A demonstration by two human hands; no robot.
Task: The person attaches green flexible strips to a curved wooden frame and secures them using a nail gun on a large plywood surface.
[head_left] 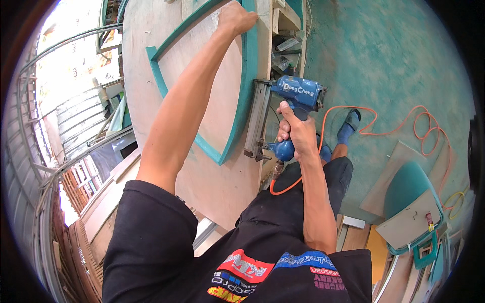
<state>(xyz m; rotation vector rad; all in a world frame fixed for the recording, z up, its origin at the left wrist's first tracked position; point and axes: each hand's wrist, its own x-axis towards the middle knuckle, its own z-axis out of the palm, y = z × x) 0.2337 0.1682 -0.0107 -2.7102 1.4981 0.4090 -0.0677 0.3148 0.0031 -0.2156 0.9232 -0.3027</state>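
A teal-painted wooden frame (243, 88) with curved sides and a pointed corner lies on a pale plywood worktable (212, 189). My left hand (236, 19) is at the frame's far end, fingers closed over its edge; some fingertips are hidden. Beside the frame's right side, my right hand (298, 132) grips the handle of a blue pneumatic nail gun (298, 90). The gun's long metal magazine (257, 118) lies along the table's right edge, next to the frame. An orange air hose (283, 192) runs from a fitting below the handle.
Small tools and scraps fill a shelf (288, 45) along the table's right side. The hose loops across the green-stained floor (384, 65). At the lower right, a teal chair (411, 189) stands with a board (410, 219) against it. Stacked timber (111, 197) lies at left.
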